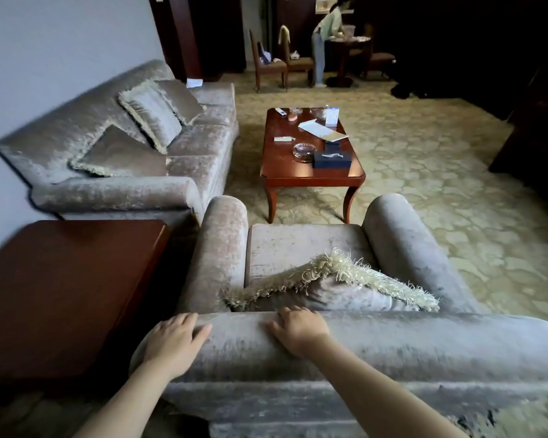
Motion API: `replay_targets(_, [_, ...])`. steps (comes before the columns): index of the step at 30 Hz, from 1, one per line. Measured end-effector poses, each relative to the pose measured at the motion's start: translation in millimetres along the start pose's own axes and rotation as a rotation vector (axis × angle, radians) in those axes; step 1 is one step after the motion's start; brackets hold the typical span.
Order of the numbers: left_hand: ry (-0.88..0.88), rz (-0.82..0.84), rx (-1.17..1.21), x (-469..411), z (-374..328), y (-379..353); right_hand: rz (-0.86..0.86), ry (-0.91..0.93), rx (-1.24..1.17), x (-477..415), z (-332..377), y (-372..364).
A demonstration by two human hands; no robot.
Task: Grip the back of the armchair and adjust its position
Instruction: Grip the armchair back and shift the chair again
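The armchair (393, 349) sits directly under my hands, its padded back beneath both palms. My left hand (174, 339) cups the back's left corner, fingers bent over the roll; my right hand (298, 330) hooks its fingers over the front edge. I judge it heavy, its velvet soft and slippery, so a wider hold should steer better.
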State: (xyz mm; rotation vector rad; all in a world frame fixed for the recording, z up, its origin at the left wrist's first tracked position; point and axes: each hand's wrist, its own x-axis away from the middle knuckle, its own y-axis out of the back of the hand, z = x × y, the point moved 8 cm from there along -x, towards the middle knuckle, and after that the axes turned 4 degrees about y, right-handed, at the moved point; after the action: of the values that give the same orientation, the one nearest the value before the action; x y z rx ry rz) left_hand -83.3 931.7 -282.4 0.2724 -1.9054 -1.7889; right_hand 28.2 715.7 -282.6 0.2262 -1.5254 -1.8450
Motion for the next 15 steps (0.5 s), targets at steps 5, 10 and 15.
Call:
replay_targets(5, [0.095, 0.070, -0.004, -6, 2, -3, 0.039, -0.056, 0.003, 19, -70, 10])
replay_targets(10, [0.279, 0.105, 0.046, -6, -61, 0, 0.110, -0.139, -0.017, 50, -198, 24])
replay_targets(15, [0.043, 0.038, 0.125, 6, -233, 0, 0.111, -0.249, 0.028, 89, -329, 50])
